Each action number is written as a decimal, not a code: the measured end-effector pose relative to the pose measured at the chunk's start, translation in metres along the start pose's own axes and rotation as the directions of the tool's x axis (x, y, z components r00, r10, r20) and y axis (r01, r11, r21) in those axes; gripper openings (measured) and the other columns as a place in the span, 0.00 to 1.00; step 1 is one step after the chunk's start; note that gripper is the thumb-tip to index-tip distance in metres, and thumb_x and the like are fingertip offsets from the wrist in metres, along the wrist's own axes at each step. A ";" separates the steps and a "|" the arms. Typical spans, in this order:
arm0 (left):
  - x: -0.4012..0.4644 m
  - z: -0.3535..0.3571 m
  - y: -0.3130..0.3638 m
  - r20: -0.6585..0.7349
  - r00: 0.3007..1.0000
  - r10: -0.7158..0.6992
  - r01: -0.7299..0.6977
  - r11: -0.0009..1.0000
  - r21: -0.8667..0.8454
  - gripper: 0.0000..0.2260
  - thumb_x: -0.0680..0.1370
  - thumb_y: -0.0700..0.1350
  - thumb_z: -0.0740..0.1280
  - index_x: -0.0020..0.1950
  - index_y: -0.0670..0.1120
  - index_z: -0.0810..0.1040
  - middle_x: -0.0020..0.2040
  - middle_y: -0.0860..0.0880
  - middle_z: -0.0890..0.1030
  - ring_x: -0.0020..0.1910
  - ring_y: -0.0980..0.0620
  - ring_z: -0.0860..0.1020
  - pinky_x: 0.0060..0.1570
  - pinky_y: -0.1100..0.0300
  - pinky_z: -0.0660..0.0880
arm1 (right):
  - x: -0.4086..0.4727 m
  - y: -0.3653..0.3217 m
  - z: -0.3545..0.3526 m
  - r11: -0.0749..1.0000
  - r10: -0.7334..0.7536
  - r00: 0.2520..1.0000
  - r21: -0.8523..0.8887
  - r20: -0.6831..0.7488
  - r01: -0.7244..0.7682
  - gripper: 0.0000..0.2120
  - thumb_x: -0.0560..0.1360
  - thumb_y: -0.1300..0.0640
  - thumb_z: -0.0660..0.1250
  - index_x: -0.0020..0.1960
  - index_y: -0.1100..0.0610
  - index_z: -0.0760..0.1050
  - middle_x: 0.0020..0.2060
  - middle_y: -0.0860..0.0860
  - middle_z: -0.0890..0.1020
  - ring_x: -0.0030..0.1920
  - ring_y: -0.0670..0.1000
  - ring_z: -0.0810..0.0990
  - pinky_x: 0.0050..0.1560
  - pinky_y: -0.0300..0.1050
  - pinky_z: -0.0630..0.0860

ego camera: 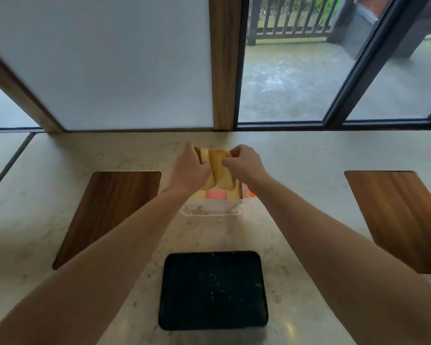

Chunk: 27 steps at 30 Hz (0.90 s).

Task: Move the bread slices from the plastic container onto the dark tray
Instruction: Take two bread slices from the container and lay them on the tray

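Observation:
A clear plastic container stands on the pale stone counter, straight ahead of me. Yellow-brown bread slices stand on edge in it, and something orange shows behind them. My left hand grips the slices from the left, and my right hand pinches them from the right. Both hands hold the bunch of slices partly raised above the container. The dark tray lies flat near the counter's front edge, between my forearms, with only a few pale crumbs on it.
Wooden inlays sit in the counter at the left and at the right. A white panel with a wooden post and a glass window rise behind the counter's back edge.

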<state>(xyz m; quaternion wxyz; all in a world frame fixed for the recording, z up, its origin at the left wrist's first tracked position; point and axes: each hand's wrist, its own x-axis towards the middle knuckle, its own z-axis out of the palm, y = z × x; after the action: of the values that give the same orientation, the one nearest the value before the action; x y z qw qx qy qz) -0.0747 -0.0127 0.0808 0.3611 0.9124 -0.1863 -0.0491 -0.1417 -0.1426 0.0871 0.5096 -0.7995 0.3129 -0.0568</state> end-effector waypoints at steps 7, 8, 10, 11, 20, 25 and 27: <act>-0.097 -0.036 -0.008 0.057 0.991 -0.123 0.135 0.925 -0.355 0.10 0.75 0.46 0.68 0.48 0.59 0.68 0.45 0.54 0.76 0.38 0.58 0.77 0.31 0.65 0.75 | -0.091 0.022 -0.031 0.946 0.001 1.000 0.325 0.008 -0.004 0.04 0.74 0.54 0.68 0.48 0.50 0.80 0.46 0.49 0.82 0.47 0.49 0.80 0.44 0.46 0.78; -0.113 -0.037 -0.015 0.089 0.981 -0.171 0.193 0.889 -0.416 0.10 0.75 0.46 0.67 0.47 0.60 0.69 0.46 0.53 0.77 0.39 0.59 0.78 0.31 0.66 0.74 | -0.103 0.029 -0.032 0.936 0.018 0.999 0.351 0.033 -0.028 0.04 0.75 0.54 0.68 0.49 0.51 0.80 0.48 0.50 0.82 0.50 0.51 0.80 0.48 0.51 0.79; -0.144 -0.033 -0.033 0.162 0.942 -0.293 0.334 0.792 -0.510 0.08 0.76 0.45 0.66 0.51 0.58 0.72 0.50 0.51 0.79 0.46 0.55 0.80 0.37 0.61 0.77 | -0.124 0.046 -0.033 0.902 0.074 0.992 0.416 0.104 -0.111 0.04 0.77 0.54 0.68 0.51 0.51 0.80 0.53 0.53 0.82 0.55 0.55 0.80 0.55 0.58 0.79; -0.159 -0.029 -0.043 0.207 0.909 -0.361 0.414 0.725 -0.550 0.08 0.77 0.44 0.65 0.54 0.55 0.73 0.52 0.50 0.78 0.50 0.51 0.80 0.41 0.56 0.79 | -0.132 0.055 -0.033 0.873 0.110 0.983 0.459 0.148 -0.167 0.05 0.78 0.54 0.67 0.53 0.51 0.79 0.55 0.53 0.81 0.56 0.55 0.80 0.57 0.60 0.80; -0.243 -0.011 -0.080 0.511 0.703 -0.495 0.684 0.272 -0.677 0.12 0.81 0.39 0.62 0.64 0.43 0.73 0.61 0.40 0.78 0.57 0.40 0.79 0.52 0.41 0.79 | -0.186 0.095 0.007 0.725 0.268 0.869 0.507 0.416 -0.466 0.10 0.79 0.55 0.69 0.58 0.57 0.79 0.54 0.55 0.85 0.52 0.55 0.86 0.49 0.53 0.84; -0.257 -0.019 -0.095 0.589 0.695 -0.412 0.702 0.210 -0.680 0.15 0.80 0.48 0.65 0.65 0.44 0.73 0.60 0.41 0.79 0.58 0.40 0.80 0.53 0.40 0.79 | -0.210 0.095 0.043 0.827 0.262 0.867 0.365 0.423 -0.428 0.12 0.76 0.53 0.72 0.58 0.55 0.80 0.54 0.53 0.85 0.53 0.54 0.85 0.54 0.55 0.83; -0.260 -0.024 -0.110 0.618 0.692 -0.374 0.716 0.243 -0.655 0.18 0.78 0.47 0.69 0.66 0.44 0.72 0.61 0.41 0.79 0.58 0.41 0.80 0.53 0.40 0.80 | -0.217 0.094 0.057 0.877 0.254 0.888 0.297 0.383 -0.379 0.10 0.76 0.52 0.73 0.56 0.53 0.80 0.52 0.51 0.85 0.52 0.52 0.85 0.53 0.54 0.83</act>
<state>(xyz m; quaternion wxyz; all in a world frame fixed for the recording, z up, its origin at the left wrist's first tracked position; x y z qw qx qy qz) -0.2768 0.1738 0.0122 0.6883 0.5781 0.1428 -0.4144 -0.3332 -0.0034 0.0292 0.6961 -0.6260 0.3348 0.1073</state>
